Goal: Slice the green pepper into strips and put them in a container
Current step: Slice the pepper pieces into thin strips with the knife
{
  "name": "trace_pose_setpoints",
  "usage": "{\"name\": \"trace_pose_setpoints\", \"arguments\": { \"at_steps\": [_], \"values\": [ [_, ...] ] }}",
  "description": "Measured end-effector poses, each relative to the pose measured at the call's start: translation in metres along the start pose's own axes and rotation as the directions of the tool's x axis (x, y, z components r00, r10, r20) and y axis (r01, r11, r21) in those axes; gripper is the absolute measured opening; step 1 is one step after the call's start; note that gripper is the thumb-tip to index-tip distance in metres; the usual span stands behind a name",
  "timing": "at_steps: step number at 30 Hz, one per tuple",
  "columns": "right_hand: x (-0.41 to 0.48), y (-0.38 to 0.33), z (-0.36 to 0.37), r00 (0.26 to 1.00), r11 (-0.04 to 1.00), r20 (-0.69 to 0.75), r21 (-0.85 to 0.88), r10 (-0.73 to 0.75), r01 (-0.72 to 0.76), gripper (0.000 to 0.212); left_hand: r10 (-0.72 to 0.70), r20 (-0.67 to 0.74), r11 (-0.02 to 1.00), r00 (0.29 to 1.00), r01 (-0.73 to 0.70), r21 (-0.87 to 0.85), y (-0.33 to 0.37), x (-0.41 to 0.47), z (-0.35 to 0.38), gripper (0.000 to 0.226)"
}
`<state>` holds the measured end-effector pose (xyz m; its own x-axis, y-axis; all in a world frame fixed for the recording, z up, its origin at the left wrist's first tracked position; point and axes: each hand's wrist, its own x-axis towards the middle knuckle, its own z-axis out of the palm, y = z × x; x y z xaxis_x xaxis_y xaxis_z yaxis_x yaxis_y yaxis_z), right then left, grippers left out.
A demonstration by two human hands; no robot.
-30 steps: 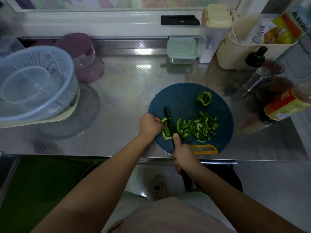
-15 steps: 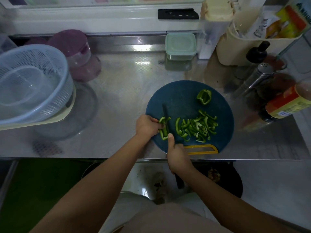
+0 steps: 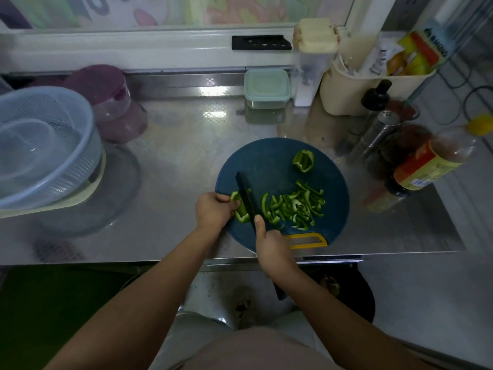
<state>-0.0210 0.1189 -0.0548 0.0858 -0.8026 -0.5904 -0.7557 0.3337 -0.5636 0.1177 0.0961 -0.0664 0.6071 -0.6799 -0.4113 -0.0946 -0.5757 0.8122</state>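
A round dark-blue plastic cutting board [image 3: 266,161] with a yellow handle slot is seen at the near edge of the stainless-steel tabletop [image 3: 173,161]. All places below are given from this board.

On the board's left part, a curved piece of green pepper [image 3: 241,211] is held down by the left hand [image 3: 213,210]. That grip is closed, with the fingers curled over the piece's left end. A black-bladed knife [image 3: 245,194] is held by the right hand [image 3: 274,249] at the board's near edge. Its grip is wrapped round the handle, and one digit is stretched forward along the back of the blade. The blade is laid across the held piece and points toward the board's far left.

A loose pile of green pepper strips [image 3: 296,206] is spread over the board's right-centre, just beside the blade. An uncut green pepper chunk [image 3: 303,161] lies on the far right part of the board, apart from the pile.

Beyond the board, at the back of the tabletop, a small square container with a pale teal lid [image 3: 266,89] is seen with its lid on. No pepper can be seen in it.

Well to the left of the board, a pale blue plastic colander [image 3: 53,161] with a clear bowl inside is found, and a purple lidded tub [image 3: 106,97] stands behind it. To the right of the board, a tilted bottle with an orange and yellow label [image 3: 426,164] is seen. A cream plastic caddy [image 3: 346,94] stands beyond the board's far right.
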Motion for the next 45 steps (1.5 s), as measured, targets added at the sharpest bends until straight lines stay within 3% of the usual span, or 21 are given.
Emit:
{"name": "trace_pose_setpoints", "arguments": {
  "at_steps": [4,8,12,17,20,26,34,45],
  "values": [
    [-0.003,-0.003,-0.001,1.000,1.000,-0.008,-0.011,-0.027,0.027,0.070,0.155,-0.039,0.988,0.987,-0.154,0.019,-0.004,-0.004,-0.001,0.025],
    [0.001,0.000,-0.008,0.999,0.999,0.011,0.019,-0.044,0.044,0.069,0.088,0.095,0.996,0.992,-0.090,0.022,-0.005,-0.004,-0.007,0.023],
    [0.010,0.010,-0.027,1.000,0.974,0.016,0.228,0.010,-0.013,0.076,0.085,0.161,0.995,0.983,-0.092,0.037,0.000,-0.004,-0.007,0.022],
    [0.001,0.015,-0.033,0.992,0.904,0.122,0.423,0.017,-0.067,0.062,0.125,0.128,0.973,0.984,-0.147,0.176,0.002,-0.004,0.000,0.028],
    [-0.010,0.006,-0.029,0.982,0.874,0.183,0.482,-0.037,-0.057,0.060,0.072,0.146,0.982,0.987,-0.096,0.163,0.005,-0.004,0.001,0.026],
    [-0.014,-0.002,-0.024,0.978,0.940,0.103,0.311,-0.179,0.139,0.068,0.058,0.189,0.968,0.980,-0.101,0.229,0.011,-0.002,-0.001,0.022],
    [-0.014,-0.003,-0.022,0.978,0.943,0.125,0.309,-0.169,0.123,0.063,0.065,0.190,0.955,0.980,-0.116,0.273,0.013,-0.001,0.001,0.014],
    [-0.014,-0.004,-0.023,0.981,0.969,0.060,0.179,-0.183,0.170,0.064,0.057,0.201,0.955,0.978,-0.112,0.275,0.014,-0.001,0.001,0.013]
  ]
}}
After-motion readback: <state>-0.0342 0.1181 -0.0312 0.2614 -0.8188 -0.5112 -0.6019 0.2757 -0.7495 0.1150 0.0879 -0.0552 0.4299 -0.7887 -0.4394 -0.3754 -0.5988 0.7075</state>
